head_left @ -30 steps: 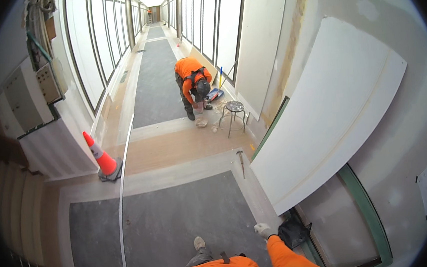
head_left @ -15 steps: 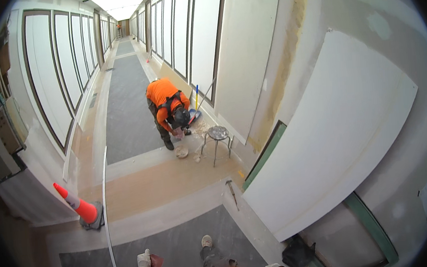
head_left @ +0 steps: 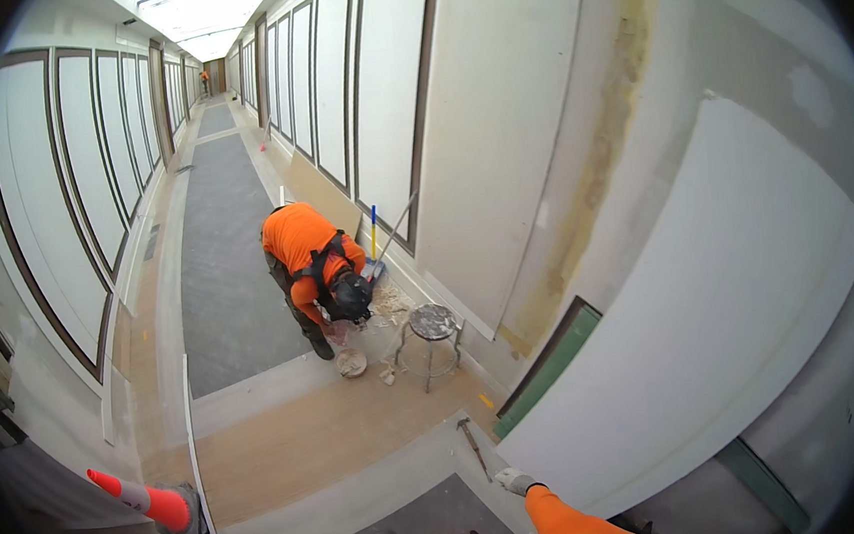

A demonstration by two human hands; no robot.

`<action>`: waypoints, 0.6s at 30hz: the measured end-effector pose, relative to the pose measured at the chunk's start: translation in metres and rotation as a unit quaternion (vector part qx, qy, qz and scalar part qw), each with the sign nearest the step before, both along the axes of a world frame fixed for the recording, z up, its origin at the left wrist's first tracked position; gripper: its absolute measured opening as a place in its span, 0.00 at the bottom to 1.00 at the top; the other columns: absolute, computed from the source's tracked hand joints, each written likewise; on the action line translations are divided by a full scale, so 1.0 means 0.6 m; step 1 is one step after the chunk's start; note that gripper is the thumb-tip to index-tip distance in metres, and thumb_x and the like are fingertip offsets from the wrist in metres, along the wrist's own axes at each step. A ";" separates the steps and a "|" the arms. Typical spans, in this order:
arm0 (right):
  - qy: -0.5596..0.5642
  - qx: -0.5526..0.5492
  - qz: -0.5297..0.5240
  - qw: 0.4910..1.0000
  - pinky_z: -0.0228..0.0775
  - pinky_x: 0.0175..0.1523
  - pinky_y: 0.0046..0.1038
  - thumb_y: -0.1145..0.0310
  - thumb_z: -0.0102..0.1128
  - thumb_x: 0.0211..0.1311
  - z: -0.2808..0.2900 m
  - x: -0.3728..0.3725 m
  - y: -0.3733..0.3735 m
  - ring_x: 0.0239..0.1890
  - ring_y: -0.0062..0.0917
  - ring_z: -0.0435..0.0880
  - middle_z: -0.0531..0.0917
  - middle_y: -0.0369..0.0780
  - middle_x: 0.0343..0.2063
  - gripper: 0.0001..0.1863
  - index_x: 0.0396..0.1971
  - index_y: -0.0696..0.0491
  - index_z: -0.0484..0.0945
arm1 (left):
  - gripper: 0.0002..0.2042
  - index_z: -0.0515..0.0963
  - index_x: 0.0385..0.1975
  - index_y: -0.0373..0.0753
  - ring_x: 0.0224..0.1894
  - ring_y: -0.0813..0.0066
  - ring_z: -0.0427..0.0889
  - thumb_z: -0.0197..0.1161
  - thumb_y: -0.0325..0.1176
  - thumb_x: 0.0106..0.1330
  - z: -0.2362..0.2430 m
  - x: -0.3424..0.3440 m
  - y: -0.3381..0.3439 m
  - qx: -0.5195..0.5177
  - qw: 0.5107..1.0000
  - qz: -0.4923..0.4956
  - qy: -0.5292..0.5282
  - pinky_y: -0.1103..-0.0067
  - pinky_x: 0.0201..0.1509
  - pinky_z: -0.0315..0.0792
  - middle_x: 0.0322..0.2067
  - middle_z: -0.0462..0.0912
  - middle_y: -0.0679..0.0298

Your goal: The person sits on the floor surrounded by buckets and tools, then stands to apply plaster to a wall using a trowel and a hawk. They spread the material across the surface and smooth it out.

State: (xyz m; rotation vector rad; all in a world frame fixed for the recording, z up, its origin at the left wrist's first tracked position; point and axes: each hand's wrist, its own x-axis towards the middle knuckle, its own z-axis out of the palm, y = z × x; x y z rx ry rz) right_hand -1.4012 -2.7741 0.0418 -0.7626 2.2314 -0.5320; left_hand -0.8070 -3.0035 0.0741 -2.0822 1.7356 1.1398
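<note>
My right hand (head_left: 516,481), in a light grey work glove, stretches forward from the lower edge with its orange sleeve. Its fingers look extended and empty, right beside the handle end of a hammer (head_left: 474,449) lying on the pale floor strip. Whether the fingertips touch the handle is too small to tell. Close by on the right, a large white board (head_left: 693,336) leans against the wall. My left hand is out of the picture.
A co-worker (head_left: 317,266) in orange bends over a bucket (head_left: 351,362) ahead. Beside them are a spattered stool (head_left: 433,323), debris (head_left: 390,300) and a broom with a dustpan (head_left: 375,269). A traffic cone (head_left: 155,501) and a long thin strip (head_left: 196,466) are at left.
My right hand has reached forward toward the hammer. My left hand, which held a reddish-brown flat piece, has left the picture. The view has shifted, and the co-worker stays bent over.
</note>
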 end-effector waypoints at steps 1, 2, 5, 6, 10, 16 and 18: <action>-0.001 -0.008 0.005 1.000 0.76 0.43 0.35 0.49 0.56 0.70 0.018 -0.002 -0.064 0.34 0.27 0.84 0.87 0.39 0.32 0.22 0.39 0.55 0.84 | 0.30 0.85 0.41 0.33 0.47 0.38 0.85 0.45 0.57 0.75 -0.001 -0.001 -0.031 0.002 1.000 0.010 -0.005 0.54 0.52 0.76 0.41 0.87 0.41; 0.001 -0.015 0.004 1.000 0.76 0.44 0.35 0.49 0.56 0.70 0.023 -0.011 -0.116 0.33 0.27 0.84 0.87 0.39 0.32 0.22 0.39 0.56 0.84 | 0.30 0.85 0.41 0.33 0.47 0.38 0.85 0.45 0.57 0.75 -0.002 -0.006 -0.068 0.002 1.000 0.014 -0.006 0.54 0.52 0.76 0.41 0.87 0.41; -0.017 -0.005 -0.001 1.000 0.76 0.45 0.35 0.50 0.57 0.70 0.025 -0.031 -0.252 0.36 0.28 0.85 0.87 0.39 0.32 0.22 0.40 0.56 0.84 | 0.30 0.85 0.41 0.33 0.47 0.38 0.85 0.45 0.56 0.75 -0.006 -0.031 -0.184 0.007 1.000 0.011 -0.002 0.54 0.52 0.76 0.41 0.87 0.41; -0.028 0.009 -0.009 1.000 0.76 0.46 0.35 0.51 0.57 0.70 0.008 -0.037 -0.272 0.37 0.28 0.85 0.87 0.39 0.33 0.21 0.40 0.56 0.84 | 0.30 0.85 0.41 0.33 0.47 0.38 0.85 0.45 0.56 0.75 -0.003 -0.040 -0.227 0.008 1.000 0.006 -0.001 0.54 0.52 0.76 0.41 0.87 0.41; 0.053 0.148 0.271 0.950 0.76 0.51 0.44 0.57 0.48 0.74 -0.003 0.013 -0.394 0.47 0.44 0.87 0.89 0.46 0.44 0.18 0.43 0.52 0.84 | 0.29 0.85 0.41 0.34 0.48 0.39 0.85 0.45 0.55 0.76 0.003 -0.031 -0.400 0.011 1.000 0.003 -0.024 0.54 0.52 0.76 0.42 0.87 0.41; -0.142 0.175 -0.009 0.974 0.73 0.36 0.36 0.54 0.53 0.73 -0.015 0.028 -0.528 0.30 0.31 0.84 0.86 0.41 0.34 0.18 0.42 0.55 0.82 | 0.28 0.85 0.41 0.35 0.48 0.40 0.85 0.44 0.54 0.77 0.009 -0.036 -0.680 -0.028 0.996 -0.076 -0.034 0.55 0.52 0.77 0.42 0.87 0.42; -0.162 0.152 -0.061 0.973 0.72 0.34 0.33 0.56 0.55 0.72 0.009 0.059 -0.581 0.29 0.29 0.82 0.85 0.39 0.32 0.15 0.39 0.53 0.82 | 0.28 0.85 0.41 0.35 0.48 0.40 0.85 0.44 0.54 0.77 0.012 -0.023 -0.792 -0.083 0.984 -0.147 -0.059 0.55 0.52 0.77 0.42 0.87 0.42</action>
